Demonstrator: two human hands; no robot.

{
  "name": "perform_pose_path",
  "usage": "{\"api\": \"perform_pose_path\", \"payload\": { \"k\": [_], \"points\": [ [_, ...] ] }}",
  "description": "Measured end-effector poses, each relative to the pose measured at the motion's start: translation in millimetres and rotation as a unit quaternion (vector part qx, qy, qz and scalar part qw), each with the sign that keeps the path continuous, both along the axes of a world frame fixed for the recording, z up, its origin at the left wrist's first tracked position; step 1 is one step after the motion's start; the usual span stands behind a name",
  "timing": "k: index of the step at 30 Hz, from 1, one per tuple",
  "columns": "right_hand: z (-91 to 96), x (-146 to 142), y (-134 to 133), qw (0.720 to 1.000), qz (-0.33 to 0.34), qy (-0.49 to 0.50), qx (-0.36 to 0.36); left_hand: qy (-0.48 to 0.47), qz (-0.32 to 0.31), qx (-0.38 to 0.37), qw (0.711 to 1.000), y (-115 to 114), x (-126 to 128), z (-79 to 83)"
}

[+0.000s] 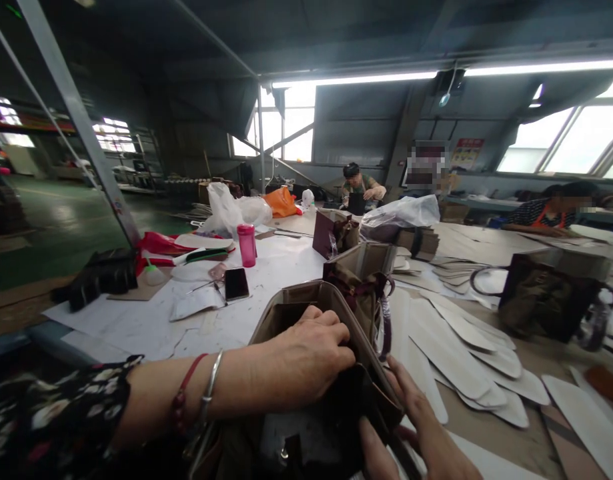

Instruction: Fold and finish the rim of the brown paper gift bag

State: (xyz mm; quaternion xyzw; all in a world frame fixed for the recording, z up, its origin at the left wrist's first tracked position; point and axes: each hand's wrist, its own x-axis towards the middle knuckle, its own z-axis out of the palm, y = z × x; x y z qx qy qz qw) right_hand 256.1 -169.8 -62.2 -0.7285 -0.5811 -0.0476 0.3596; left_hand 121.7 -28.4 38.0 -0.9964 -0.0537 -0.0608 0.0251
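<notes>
An open-topped brown handbag (319,290) stands right in front of me, its dark lining showing. My left hand (311,347) reaches across into the mouth of the bag with its fingers curled down. The fingertips are hidden, so what they pinch does not show. Below that hand lies a black, shiny piece (296,433) with a small metal fitting (285,452). My right hand (411,420) grips the bag's right wall, thumb on the inner side and fingers outside. Just beyond it stands another bag (359,273) with a wrapped handle.
Flat pale panels (451,347) lie piled to the right, near a dark bag (551,293). On the left are a phone (237,284), a pink bottle (247,245) and a dark bundle (99,273). Across the table a person (363,187) works; another person (546,213) sits at right.
</notes>
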Motion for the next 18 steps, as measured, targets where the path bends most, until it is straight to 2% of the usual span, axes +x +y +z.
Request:
{"api": "perform_pose_path", "payload": {
  "k": [3,7,13,18],
  "points": [
    [24.9,2.0,16.4,0.999,0.01,0.023,-0.028,-0.012,0.009,0.002,1.0,1.9,1.0,-3.6],
    [46.8,5.9,28.3,0.991,0.061,0.087,-0.079,-0.013,0.035,-0.005,0.999,14.5,0.8,3.3],
    [50.8,24.8,24.7,0.982,0.085,0.118,-0.123,-0.053,-0.022,-0.038,0.998,39.9,9.5,11.3],
    [46.2,24.4,23.0,0.988,0.018,0.137,-0.064,-0.119,-0.011,-0.065,0.991,43.5,15.5,8.5]
  ]
}}
